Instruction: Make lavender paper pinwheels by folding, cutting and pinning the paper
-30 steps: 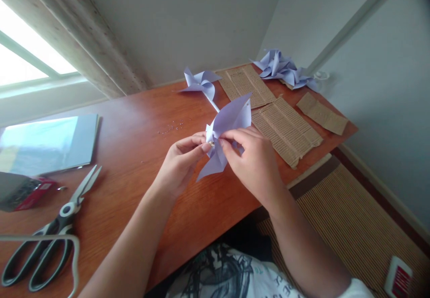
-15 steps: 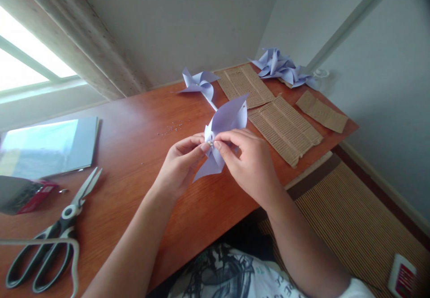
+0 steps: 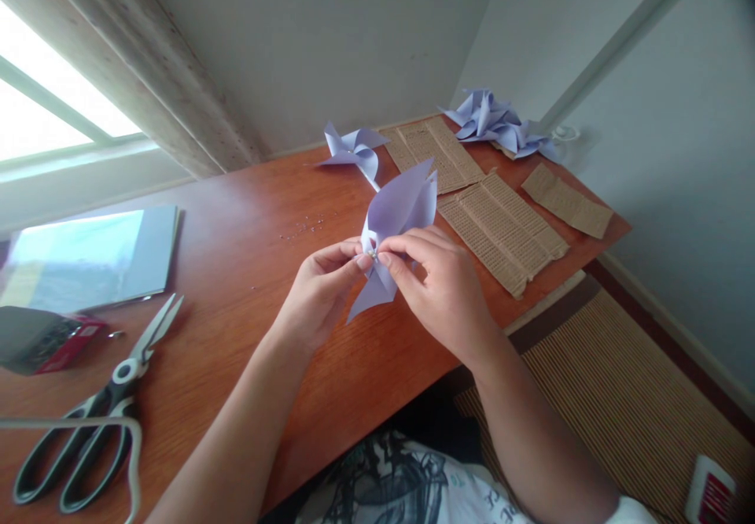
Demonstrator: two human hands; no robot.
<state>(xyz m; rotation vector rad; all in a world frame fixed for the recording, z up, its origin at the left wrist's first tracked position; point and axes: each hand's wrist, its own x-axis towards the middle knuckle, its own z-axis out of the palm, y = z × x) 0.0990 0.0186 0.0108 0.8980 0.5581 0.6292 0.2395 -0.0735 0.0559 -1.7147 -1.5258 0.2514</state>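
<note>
A lilac paper pinwheel (image 3: 394,208) is held above the table, its blades sticking up and down between my hands. My left hand (image 3: 330,280) pinches its centre from the left with thumb and index finger. From the right, my right hand (image 3: 440,280) pinches at the same centre, where something small and shiny shows between the fingertips; I cannot make out exactly what it is. Behind them, a finished-looking pinwheel (image 3: 352,150) on a white stick lies on the table, and tiny beads (image 3: 310,225) are scattered to the left of it.
Scissors (image 3: 123,374) lie at the left, a pale cable (image 3: 133,461) across their handles. Near them are a dark-and-red box (image 3: 53,343) and a glossy book (image 3: 118,252). Cardboard pieces (image 3: 504,229) and a pile of paper pinwheels (image 3: 495,123) occupy the table's right side (image 3: 607,229).
The held pinwheel has turned slightly, so a second upper blade shows more. Both hands keep their pinch at its centre. The whole view has shifted a little.
</note>
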